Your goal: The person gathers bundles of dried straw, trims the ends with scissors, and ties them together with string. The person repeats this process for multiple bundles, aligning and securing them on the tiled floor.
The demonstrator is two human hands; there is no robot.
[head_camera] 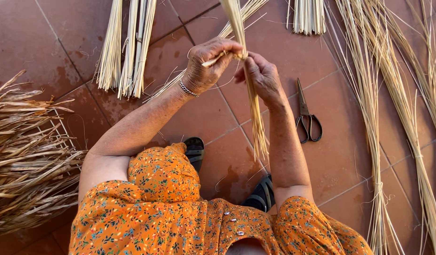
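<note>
Hands: left hand (209,63), right hand (259,75) closed round straw bundle (254,101).

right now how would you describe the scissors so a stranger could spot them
Start at the red tiled floor, then look just beside the forearm of the right hand. The scissors lie there closed, black handles toward the person: the only metal thing among pale straw.

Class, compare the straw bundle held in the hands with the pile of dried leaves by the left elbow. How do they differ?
The held straw bundle is pale yellow, thin and straight; the dried leaf pile is brown, broad and tangled. The bundle is gripped upright by both hands; the pile lies untouched on the tiled floor. Both are dry plant material.
</note>
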